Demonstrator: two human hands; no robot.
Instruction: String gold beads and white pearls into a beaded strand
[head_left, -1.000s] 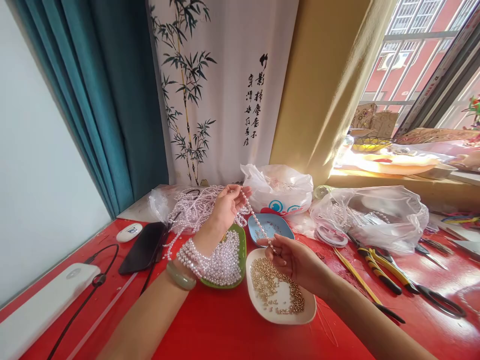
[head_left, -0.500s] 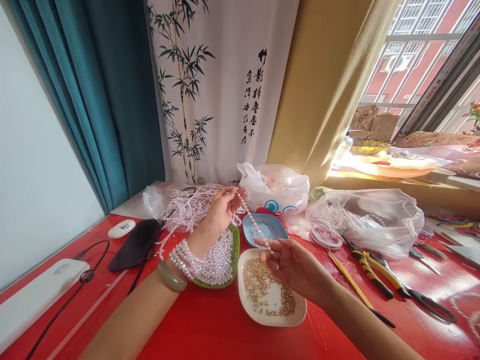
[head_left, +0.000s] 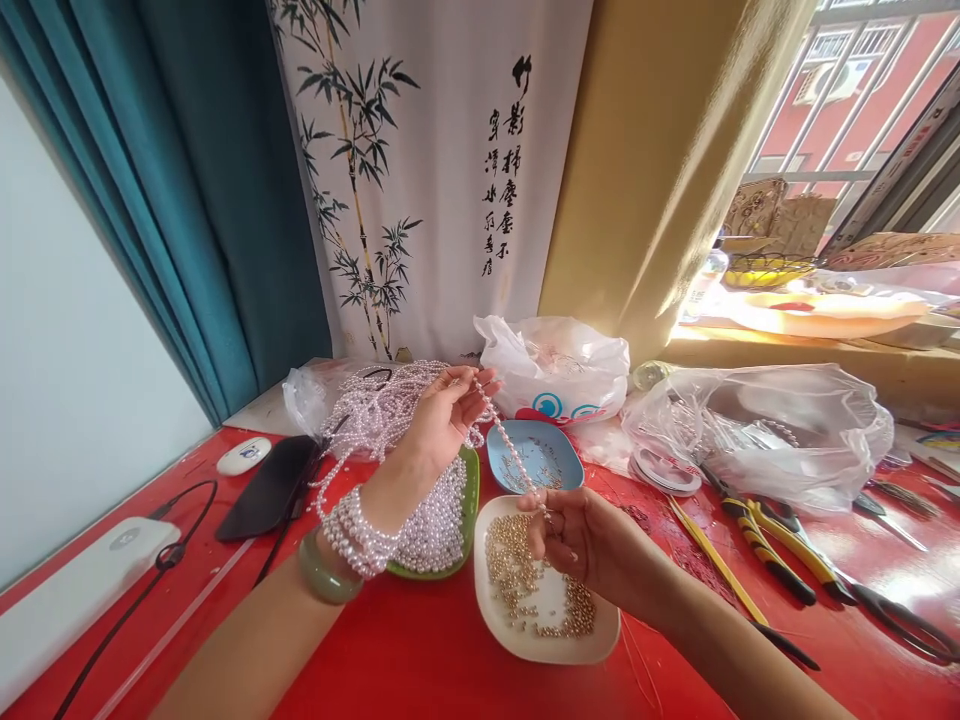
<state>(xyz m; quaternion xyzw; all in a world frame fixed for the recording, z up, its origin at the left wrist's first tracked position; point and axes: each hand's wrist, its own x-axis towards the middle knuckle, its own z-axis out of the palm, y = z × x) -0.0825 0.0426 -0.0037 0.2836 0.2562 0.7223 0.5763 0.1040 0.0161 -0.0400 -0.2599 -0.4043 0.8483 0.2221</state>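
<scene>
A short strand of pearl beads (head_left: 508, 440) slants down between my two hands. Its upper end is pinched in the fingers of my left hand (head_left: 448, 408), and its lower end is in the closed fingertips of my right hand (head_left: 574, 530). Below my right hand lies a white dish (head_left: 517, 645) with small gold beads. A green dish (head_left: 471, 510) full of loose pearl beads is partly hidden by my left forearm. Behind the strand is a blue dish (head_left: 536, 452) with a few small pieces. Several pearl strands and a green bangle (head_left: 328, 572) circle my left wrist.
Pearl strands (head_left: 375, 410) are heaped behind my left arm. Plastic bags (head_left: 559, 370) stand at the back and right. Yellow-black pliers (head_left: 795, 550), yellow tweezers (head_left: 720, 560) and scissors lie right. A phone (head_left: 270, 490) and a white power bank (head_left: 90, 570) lie left.
The view has shifted slightly, so the objects on the right sit farther right. My right fingertips are drawn closer together on the lower end of the strand. My left hand keeps its hold.
</scene>
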